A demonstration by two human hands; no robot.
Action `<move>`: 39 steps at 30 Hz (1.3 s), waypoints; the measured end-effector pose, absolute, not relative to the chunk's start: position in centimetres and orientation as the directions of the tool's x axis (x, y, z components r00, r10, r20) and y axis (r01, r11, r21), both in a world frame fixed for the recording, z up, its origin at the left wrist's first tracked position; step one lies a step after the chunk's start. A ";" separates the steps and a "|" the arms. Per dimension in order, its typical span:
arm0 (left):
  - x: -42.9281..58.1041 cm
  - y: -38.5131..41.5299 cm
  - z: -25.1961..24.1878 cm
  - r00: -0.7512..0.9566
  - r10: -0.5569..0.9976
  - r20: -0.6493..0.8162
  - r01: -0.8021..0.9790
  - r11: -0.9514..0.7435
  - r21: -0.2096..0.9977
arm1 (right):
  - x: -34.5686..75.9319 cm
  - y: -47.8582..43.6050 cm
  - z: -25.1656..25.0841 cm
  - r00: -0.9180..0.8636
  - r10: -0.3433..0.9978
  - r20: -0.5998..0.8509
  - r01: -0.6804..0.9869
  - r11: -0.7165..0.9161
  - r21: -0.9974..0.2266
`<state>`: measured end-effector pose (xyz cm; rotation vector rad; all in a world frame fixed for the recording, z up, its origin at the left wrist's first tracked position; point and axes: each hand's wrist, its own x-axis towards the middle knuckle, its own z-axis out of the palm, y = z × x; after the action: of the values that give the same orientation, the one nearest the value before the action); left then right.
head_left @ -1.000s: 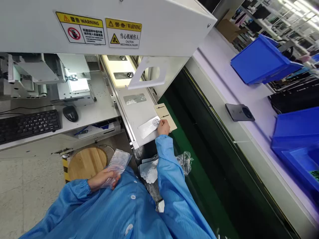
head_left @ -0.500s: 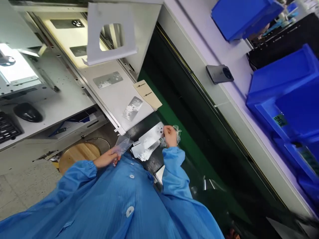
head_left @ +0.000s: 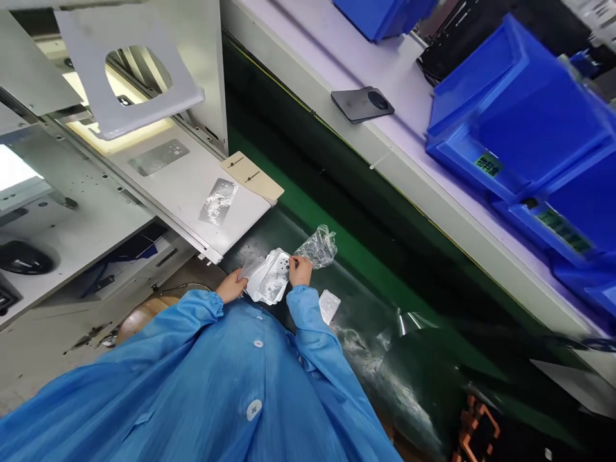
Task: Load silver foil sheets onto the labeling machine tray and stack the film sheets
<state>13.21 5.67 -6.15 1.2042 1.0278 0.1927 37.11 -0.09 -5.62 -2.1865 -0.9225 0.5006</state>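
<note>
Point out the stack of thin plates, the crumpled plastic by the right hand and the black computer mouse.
Stack of thin plates (head_left: 273, 280): head view, face of the top plate.
Crumpled clear plastic (head_left: 318, 248): head view, middle of its wrinkled surface.
Black computer mouse (head_left: 25, 258): head view, on its top shell.

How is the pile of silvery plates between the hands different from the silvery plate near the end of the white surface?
The pile has several overlapping plates; the single plate is one piece. The left hand and right hand are at the pile's sides; the single plate lies on the white surface, away from them. Both items look silvery.
</note>
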 end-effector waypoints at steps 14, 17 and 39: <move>12.8 8.8 4.0 0.763 0.462 -0.452 0.473 0.077 0.877 | 28.3 -3.0 1.9 0.465 0.873 -0.146 0.123 -0.227 -0.966; 11.2 15.7 4.5 0.445 0.893 -0.063 0.692 -0.299 0.657 | 29.0 -3.5 1.8 0.540 0.828 -0.151 0.113 -0.249 -0.962; 8.2 24.1 -2.2 0.621 0.775 0.118 0.726 -0.625 0.288 | 27.3 -3.6 3.6 0.447 0.873 -0.193 0.112 -0.269 -0.956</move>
<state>8.18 24.06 -2.18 2.6324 1.2359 0.3423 27.35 -3.61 3.61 -1.6898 -0.8606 0.9435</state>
